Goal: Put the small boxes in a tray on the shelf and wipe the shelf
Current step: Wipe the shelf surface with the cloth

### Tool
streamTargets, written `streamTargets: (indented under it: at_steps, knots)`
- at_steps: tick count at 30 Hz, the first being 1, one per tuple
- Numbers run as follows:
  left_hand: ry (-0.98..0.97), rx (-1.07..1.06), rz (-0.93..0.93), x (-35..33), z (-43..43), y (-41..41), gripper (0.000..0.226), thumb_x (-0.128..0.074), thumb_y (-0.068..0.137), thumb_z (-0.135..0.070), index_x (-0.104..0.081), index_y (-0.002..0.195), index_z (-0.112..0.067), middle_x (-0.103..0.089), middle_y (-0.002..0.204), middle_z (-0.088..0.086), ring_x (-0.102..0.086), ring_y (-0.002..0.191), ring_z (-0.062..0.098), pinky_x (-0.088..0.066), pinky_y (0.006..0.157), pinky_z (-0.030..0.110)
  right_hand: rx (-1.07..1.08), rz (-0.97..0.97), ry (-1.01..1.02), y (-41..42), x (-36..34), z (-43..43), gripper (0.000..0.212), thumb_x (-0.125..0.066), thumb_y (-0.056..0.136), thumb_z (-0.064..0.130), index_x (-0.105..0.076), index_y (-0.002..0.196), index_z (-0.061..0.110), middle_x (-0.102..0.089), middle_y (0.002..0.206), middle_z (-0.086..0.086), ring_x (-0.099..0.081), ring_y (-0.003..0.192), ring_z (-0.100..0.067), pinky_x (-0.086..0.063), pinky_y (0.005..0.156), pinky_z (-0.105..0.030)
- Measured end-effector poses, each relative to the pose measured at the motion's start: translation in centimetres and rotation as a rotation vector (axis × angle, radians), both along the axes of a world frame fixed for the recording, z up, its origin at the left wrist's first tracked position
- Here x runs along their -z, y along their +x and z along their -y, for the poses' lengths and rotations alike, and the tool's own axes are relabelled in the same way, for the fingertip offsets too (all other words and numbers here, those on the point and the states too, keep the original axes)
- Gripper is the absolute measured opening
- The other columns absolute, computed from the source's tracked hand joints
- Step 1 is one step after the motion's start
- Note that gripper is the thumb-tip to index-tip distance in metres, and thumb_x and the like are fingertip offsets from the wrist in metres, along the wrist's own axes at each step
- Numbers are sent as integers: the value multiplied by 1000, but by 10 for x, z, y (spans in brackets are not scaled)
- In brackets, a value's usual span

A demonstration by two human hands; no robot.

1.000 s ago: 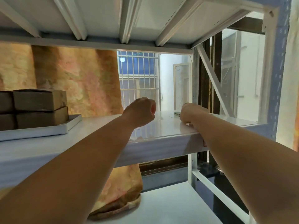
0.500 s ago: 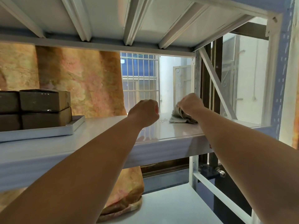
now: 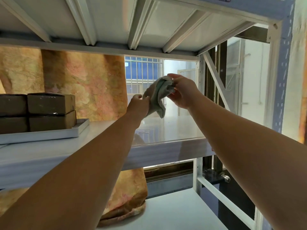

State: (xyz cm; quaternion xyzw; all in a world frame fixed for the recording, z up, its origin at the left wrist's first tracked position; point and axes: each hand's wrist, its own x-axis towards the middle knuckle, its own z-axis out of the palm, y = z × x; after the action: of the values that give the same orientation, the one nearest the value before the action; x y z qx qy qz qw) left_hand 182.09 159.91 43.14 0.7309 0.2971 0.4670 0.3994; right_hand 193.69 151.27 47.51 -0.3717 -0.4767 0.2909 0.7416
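both hands (image 3: 138, 105) (image 3: 181, 92) grip the cloth (image 3: 157, 95), hiding its edges.

Your small brown cardboard boxes (image 3: 49, 112) sit stacked two high in the flat white tray (image 3: 49, 135), left on the glossy white metal shelf (image 3: 166, 130). You hold the crumpled pale green cloth (image 3: 157, 95) above the shelf, left hand (image 3: 139, 103) and right hand (image 3: 182, 92) pinching it.

Both hands held a pale cloth (image 3: 157, 95) up above the white shelf (image 3: 169, 130): the left hand (image 3: 138, 105) pinched its lower edge, the right hand (image 3: 182, 91) gripped its top. At the left, brown boxes (image 3: 50, 112) sat stacked in a white tray (image 3: 49, 134).
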Motion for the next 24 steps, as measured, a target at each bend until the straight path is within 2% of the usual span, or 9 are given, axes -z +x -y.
streamTargets:
  at_steps: [2,6,8,11,14,16,18,21,24]
  knots:
    - [-70,68,-10,0,5,-4,46,-42,98,-35,-48,131,-5,-58,101,6,-53,86,19,-44,72,29,-32,-48,15,3,-6,2,28,-43,92,-7,-52,118,2,-61,87,-11,-62,77,-19,-55,57,-25]
    - [-134,315,109,-3,18,-10,61,-34,92,-58,-32,141,-21,-48,124,1,-48,116,23,-42,99,42,230,141,-28,3,-13,2,33,-52,93,6,-53,126,0,-60,96,-5,-60,90,-14,-53,75,-15]
    - [66,360,127,-2,22,-7,65,-49,90,-50,-21,143,-26,-45,130,2,-51,116,23,-48,89,32,400,146,-8,5,-15,3,35,-49,96,16,-52,130,5,-61,105,-4,-59,98,-16,-49,83,-17]
    - [193,341,70,2,22,1,63,-76,73,-39,-35,120,-27,-46,124,8,-56,105,24,-50,69,25,713,310,-117,-6,-10,9,33,-54,94,30,-56,122,12,-62,111,-2,-57,103,-18,-42,81,-22]
    - [192,328,93,2,20,1,24,-73,80,-21,-52,91,-20,-59,97,8,-58,82,20,-51,67,27,334,-84,-140,-9,-13,2,20,-40,99,14,-55,110,5,-61,85,-4,-53,70,-13,-48,50,-14]
    - [128,356,179,0,17,0,7,-65,85,-10,-61,88,-14,-64,84,7,-60,74,19,-50,68,29,166,-295,-145,-15,-6,3,22,-37,100,7,-56,105,-1,-68,80,-13,-56,69,-19,-57,56,-22]
    - [39,380,284,-2,14,-2,4,-63,87,-8,-65,89,-11,-67,83,8,-64,74,20,-51,69,30,118,-238,-221,-22,0,2,38,-44,100,25,-49,129,1,-64,101,-20,-58,82,-28,-54,80,-39]
    - [-30,370,340,-2,11,-3,6,-62,88,-9,-64,93,-8,-69,90,11,-67,88,26,-55,80,36,-79,-54,-294,-31,-1,6,59,-51,89,54,-38,135,20,-54,106,-16,-59,88,-30,-50,83,-44]
    - [-9,356,328,-2,14,-4,19,-61,87,-5,-62,106,-2,-68,96,14,-66,93,29,-56,82,37,-112,213,-318,-34,-2,3,51,-62,89,33,-39,131,17,-58,101,-11,-62,84,-23,-53,78,-37]
